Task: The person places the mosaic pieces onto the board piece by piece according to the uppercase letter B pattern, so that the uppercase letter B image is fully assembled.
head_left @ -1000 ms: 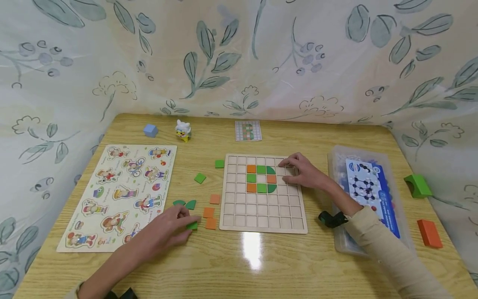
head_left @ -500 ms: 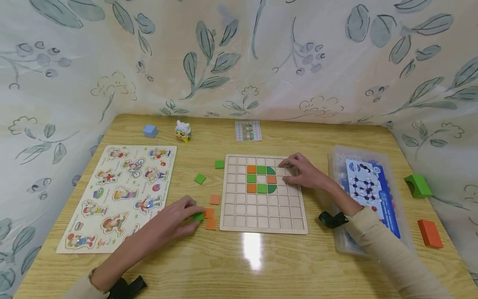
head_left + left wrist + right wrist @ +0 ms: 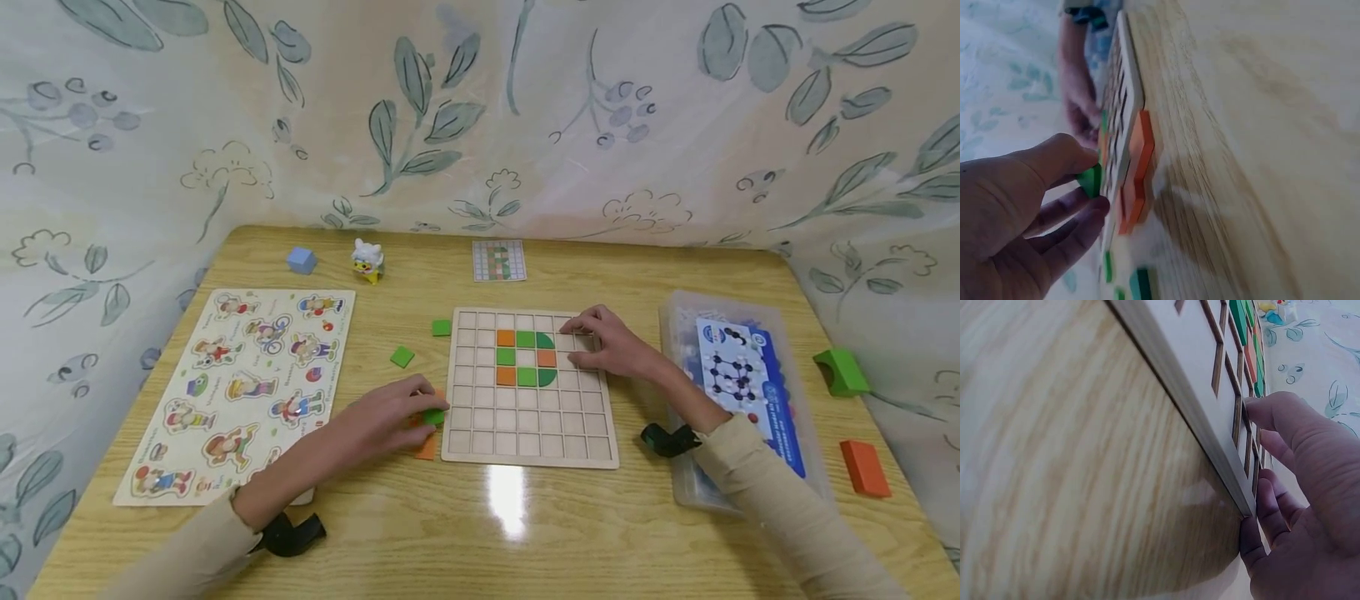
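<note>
**Green Tile Held at Left Edge of Grid Board**

The left hand point(image 3: 386, 415) pinches a green square tile point(image 3: 433, 415) between thumb and fingers. The tile is just beside the left edge of the wooden grid board point(image 3: 529, 433), above the lower rows. In the left wrist view the green tile point(image 3: 1091, 180) sits at the fingertips, close to the board edge, with orange tiles point(image 3: 1138, 169) lying on the table against that edge.

The right hand point(image 3: 611, 346) rests on the upper right part of the board, fingers loosely bent and spread over the cells, holding nothing. In the right wrist view its fingertips point(image 3: 1252, 540) touch the board rim.

Orange and green tiles form a ring-like block point(image 3: 525, 358) in the board's upper middle cells. Two loose green tiles point(image 3: 402, 357) lie on the table left of the board. A pattern card point(image 3: 498, 260) lies beyond the board.
</note>
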`<action>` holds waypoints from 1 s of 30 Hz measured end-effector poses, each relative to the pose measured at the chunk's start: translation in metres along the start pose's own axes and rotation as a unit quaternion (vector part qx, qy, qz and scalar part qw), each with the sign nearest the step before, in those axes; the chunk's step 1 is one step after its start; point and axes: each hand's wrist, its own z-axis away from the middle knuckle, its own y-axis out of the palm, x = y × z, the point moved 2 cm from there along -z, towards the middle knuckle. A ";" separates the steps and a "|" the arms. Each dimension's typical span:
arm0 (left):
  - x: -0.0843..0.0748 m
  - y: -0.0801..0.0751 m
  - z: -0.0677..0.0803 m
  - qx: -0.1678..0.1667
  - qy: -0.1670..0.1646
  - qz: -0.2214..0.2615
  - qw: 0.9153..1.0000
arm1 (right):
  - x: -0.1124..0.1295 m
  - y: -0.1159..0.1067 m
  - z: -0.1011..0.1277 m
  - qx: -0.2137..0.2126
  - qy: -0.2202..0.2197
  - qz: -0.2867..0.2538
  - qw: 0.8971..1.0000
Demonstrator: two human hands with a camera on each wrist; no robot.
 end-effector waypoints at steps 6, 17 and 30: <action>-0.008 0.014 -0.036 0.027 0.034 0.001 0.999 | -0.001 0.001 0.001 -0.001 -0.006 0.000 1.000; -0.020 0.032 -0.077 0.028 0.069 0.005 0.997 | -0.001 0.002 -0.002 0.002 -0.002 0.000 1.000; -0.016 0.033 -0.084 0.030 0.054 0.018 0.998 | -0.002 -0.002 -0.001 0.006 0.012 0.000 1.000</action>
